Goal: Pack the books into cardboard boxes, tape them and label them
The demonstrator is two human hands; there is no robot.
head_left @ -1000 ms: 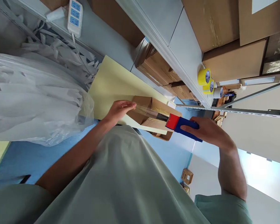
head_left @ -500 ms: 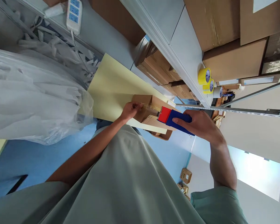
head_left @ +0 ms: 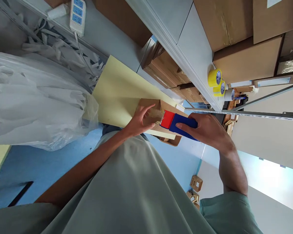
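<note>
Whereas the left hand (head_left: 138, 123) was pinching a stretched clear tape strip (head_left: 156, 115) a moment ago, its grip is now wide, thumb and fingers spread around the near end of a brown cardboard box (head_left: 168, 106). The red-and-blue handheld tape dispenser (head_left: 178, 121) has moved leftward, closer to that hand; the work seems to have passed from drawing tape out to laying it on the cardboard, though whether the strip is stuck down I cannot tell. Held by its blue handle in the closed grip of the right hand (head_left: 205, 129), the dispenser is over the box, which lies on a pale-yellow table (head_left: 114, 87). Its red head points left toward the left hand, and its long axis slopes down rightward to the handle, roughly along the box's length.
</note>
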